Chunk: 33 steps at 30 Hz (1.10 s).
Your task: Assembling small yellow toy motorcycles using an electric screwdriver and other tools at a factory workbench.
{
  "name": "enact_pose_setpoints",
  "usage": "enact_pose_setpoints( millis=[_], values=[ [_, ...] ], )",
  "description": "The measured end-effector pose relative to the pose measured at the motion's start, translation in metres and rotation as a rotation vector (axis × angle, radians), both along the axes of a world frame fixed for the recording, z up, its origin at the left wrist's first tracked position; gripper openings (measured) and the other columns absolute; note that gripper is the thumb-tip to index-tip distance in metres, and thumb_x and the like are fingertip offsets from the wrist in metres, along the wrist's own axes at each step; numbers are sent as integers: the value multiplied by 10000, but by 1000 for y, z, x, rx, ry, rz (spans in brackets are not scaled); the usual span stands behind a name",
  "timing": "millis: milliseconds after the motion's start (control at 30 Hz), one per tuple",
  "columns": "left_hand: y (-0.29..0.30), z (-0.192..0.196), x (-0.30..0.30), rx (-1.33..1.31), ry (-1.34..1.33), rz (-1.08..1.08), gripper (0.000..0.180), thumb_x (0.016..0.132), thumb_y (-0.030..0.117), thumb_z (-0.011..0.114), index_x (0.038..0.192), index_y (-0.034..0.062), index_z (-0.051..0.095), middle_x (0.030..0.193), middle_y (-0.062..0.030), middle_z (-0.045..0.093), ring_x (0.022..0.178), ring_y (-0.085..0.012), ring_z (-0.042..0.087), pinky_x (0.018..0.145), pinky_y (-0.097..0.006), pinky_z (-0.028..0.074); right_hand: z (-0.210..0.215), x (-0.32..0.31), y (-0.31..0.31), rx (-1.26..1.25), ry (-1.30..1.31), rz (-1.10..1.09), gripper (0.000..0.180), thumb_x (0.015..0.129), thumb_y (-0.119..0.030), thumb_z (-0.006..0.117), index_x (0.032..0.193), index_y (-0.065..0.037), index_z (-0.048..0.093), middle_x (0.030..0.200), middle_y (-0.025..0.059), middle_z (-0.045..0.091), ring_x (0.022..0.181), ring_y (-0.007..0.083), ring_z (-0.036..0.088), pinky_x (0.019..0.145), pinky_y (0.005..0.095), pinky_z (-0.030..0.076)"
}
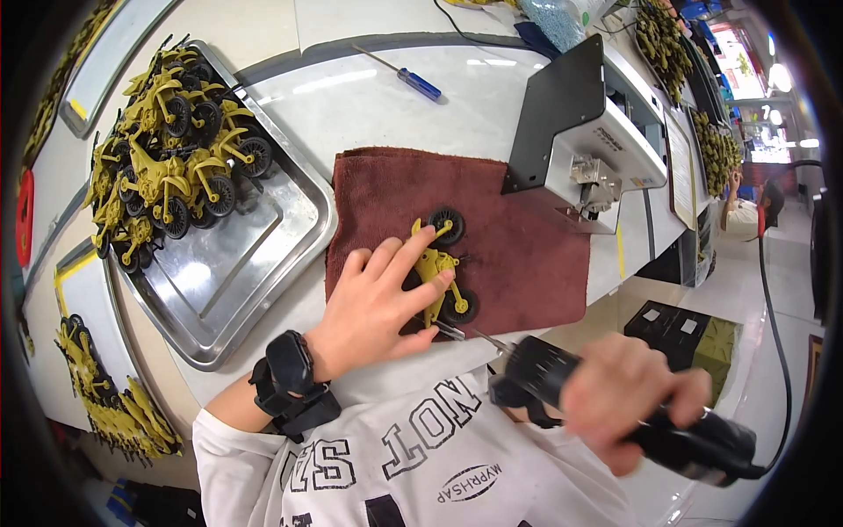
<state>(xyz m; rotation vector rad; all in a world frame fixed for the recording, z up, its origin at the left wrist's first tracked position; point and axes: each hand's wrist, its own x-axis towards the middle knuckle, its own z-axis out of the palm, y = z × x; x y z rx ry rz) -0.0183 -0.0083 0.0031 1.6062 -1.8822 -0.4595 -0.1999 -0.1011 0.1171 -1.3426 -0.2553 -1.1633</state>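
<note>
A yellow toy motorcycle (436, 269) with black wheels lies on its side on a folded brown cloth (527, 272). My left hand (373, 303) rests over it, fingers pressing it against the cloth and covering part of its body. In my right hand (628, 395) is a black corded electric screwdriver (544, 371), gripped around its body. Its thin metal bit points left, close to the toy's lower end by my left thumb. A small metallic piece (450, 330) shows beside the thumb; I cannot tell what it is.
A metal tray (263, 272) at left carries a heap of yellow toy motorcycles (167, 149). Beyond the cloth lies a blue-handled screwdriver (420, 84). A black-and-white screw feeder machine (584, 145) stands at the cloth's far right. The tool's cord (773, 299) runs up the right side.
</note>
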Motion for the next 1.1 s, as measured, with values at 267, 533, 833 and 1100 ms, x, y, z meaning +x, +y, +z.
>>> enact_pose_setpoints(
  millis=[267, 533, 833, 1100],
  values=[
    [21, 16, 8, -208, 123, 58, 628, 574, 232, 690, 1179, 161, 537, 1341, -172, 383, 1033, -328, 461, 819, -417, 385, 54, 70, 58, 463, 65, 838, 157, 860, -64, 521, 704, -71, 541, 960, 102, 674, 593, 266, 583, 469, 267, 406],
    [149, 63, 45, -152, -106, 622, 725, 507, 121, 711, 1202, 124, 505, 1320, -211, 373, 1063, -346, 460, 905, -431, 401, 52, 99, 70, 496, 345, 1248, 172, 864, -70, 520, 703, -103, 571, 899, 26, 684, 893, 284, 567, 887, 406, 377],
    [307, 110, 147, 367, -706, 1061, 657, 550, -6, 650, 1184, 97, 516, 1332, -169, 363, 1173, -376, 365, 974, -432, 363, 27, 118, 99, 441, -108, 1169, 148, 848, -78, 546, 706, -87, 588, 972, 68, 674, 935, 340, 566, 890, 450, 386],
    [335, 94, 227, 693, -818, 751, 670, 511, -97, 594, 1154, 67, 499, 1372, -158, 342, 1262, -362, 313, 1037, -438, 315, 39, 112, 90, 489, -59, 1179, 99, 794, -5, 600, 707, -51, 592, 919, 113, 655, 924, 346, 571, 836, 445, 436]
  ],
)
